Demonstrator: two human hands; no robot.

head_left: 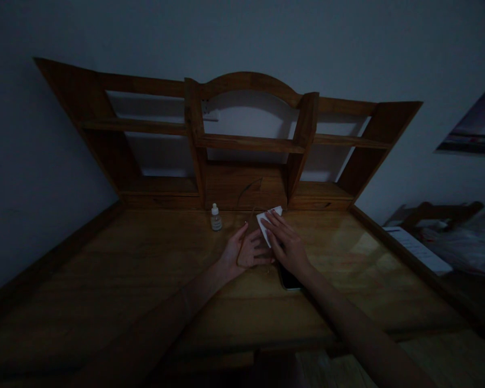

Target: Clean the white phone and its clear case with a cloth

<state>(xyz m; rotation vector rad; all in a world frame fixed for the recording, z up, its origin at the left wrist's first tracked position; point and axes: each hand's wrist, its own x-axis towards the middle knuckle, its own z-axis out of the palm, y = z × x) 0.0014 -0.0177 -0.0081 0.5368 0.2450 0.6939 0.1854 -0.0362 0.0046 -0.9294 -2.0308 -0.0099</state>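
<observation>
On the brown wooden worktop, a small clear-glass dropper bottle w/ white top is standing upright, apart from both hands. To its right, a thin brownish wire-like frame, prob. eyeglasses, is crossing the L hand; those fingers are resting spread, can't tell if they're gripping. R hand fingers are gripping a thin white sheet nr the frame; a flat black phone is lying below. Wiping's prob. underway; amt done/left isn't showing.
</observation>
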